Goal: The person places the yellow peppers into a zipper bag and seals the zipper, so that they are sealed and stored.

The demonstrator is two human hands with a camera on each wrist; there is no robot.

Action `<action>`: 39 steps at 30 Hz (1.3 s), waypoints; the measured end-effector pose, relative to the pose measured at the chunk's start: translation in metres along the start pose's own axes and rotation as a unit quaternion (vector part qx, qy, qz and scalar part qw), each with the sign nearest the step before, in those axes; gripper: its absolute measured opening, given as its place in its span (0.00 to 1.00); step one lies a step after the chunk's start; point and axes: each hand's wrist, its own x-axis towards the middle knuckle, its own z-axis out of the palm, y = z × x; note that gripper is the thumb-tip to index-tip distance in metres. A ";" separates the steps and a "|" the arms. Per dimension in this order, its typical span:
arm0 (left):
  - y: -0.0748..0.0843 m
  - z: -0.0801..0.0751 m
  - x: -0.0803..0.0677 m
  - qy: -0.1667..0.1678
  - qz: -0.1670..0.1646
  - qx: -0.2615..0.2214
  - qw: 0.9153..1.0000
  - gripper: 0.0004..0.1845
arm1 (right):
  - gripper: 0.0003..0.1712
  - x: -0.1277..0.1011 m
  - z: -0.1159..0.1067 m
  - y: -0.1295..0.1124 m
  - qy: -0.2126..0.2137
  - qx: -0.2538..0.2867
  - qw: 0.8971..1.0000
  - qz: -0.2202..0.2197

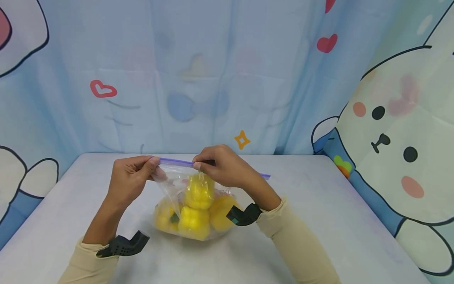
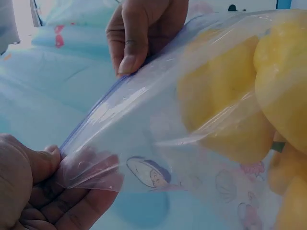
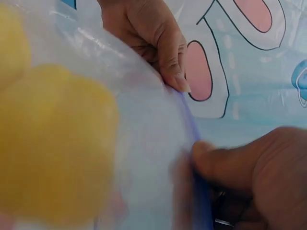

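A clear zip-top bag (image 1: 191, 205) stands on the white counter (image 1: 319, 221) directly in front of the person, its base resting on the surface and its mouth held up between both hands. Inside it lie several yellow bell peppers (image 1: 198, 193), piled against each other, one with a bit of green stem showing. The purple zip strip (image 1: 176, 161) along the mouth is the bag's long axis here: it runs left to right across the view, nearly level, from the left hand past the right hand, with its far end poking out beyond the right wrist.

The left hand (image 1: 132, 177) pinches the left end of the strip, thumb and fingers closed narrowly on the plastic corner; the left wrist view shows the film folded between thumb and curled fingers (image 2: 72, 201). The right hand (image 1: 221, 167) pinches the strip near its middle, thumb and forefinger pressed together on the purple seam, as the right wrist view confirms. The two hands are near each other, with a short stretch of strip taut between them. Most of the strip to the right of the right hand is hidden behind that hand. Whether the seam is sealed between the hands cannot be told.

A cartoon-printed blue backdrop (image 1: 227, 79) hangs behind the counter.
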 end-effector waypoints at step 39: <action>0.000 -0.025 -0.006 -0.101 -0.037 -0.069 0.992 0.10 | 0.08 -0.106 -0.060 0.028 0.087 -0.039 0.991 0.091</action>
